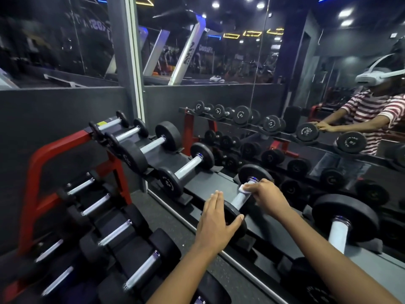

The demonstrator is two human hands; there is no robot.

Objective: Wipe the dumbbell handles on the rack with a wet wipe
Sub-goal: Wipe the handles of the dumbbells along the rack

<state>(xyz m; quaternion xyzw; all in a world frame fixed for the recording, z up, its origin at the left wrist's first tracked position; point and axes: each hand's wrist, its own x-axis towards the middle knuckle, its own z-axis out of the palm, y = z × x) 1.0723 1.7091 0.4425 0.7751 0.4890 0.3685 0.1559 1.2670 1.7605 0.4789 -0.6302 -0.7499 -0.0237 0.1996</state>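
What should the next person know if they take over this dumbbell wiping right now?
Left hand: flat on the near weight of the dumbbell, steadying it; holds nothing.
Right hand: pinching the white wipe against the far end of that dumbbell's handle.
Place: top shelf of the rack, against the mirror.
Done: cannot tell which handles are already wiped.
Left: finish this handle towards the near weight, then the other handles on the top shelf and the lower rows.
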